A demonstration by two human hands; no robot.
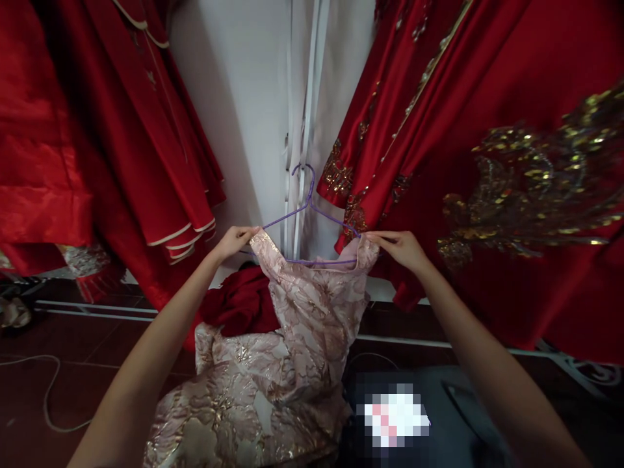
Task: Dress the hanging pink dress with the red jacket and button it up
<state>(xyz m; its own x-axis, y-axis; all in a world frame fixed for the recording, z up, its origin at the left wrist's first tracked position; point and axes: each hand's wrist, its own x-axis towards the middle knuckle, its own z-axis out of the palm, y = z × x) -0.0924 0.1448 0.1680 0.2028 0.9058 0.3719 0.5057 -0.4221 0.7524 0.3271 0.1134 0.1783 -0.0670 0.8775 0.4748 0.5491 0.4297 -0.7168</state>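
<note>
A pale pink dress (312,312) with a gold floral pattern hangs in front of me on a purple wire hanger (309,214). My left hand (234,240) pinches the dress's left shoulder where it meets the hanger's end. My right hand (398,247) pinches the right shoulder in the same way. Both arms are stretched forward. The skirt of the dress falls down and bunches near my lap. A dark red cloth (241,302) lies behind the dress, low on the left.
Red gowns (97,143) hang at the left. A red gown with gold embroidery (511,182) hangs at the right. A white wall with vertical rails (302,97) stands between them. A cord (49,390) trails over the dark floor.
</note>
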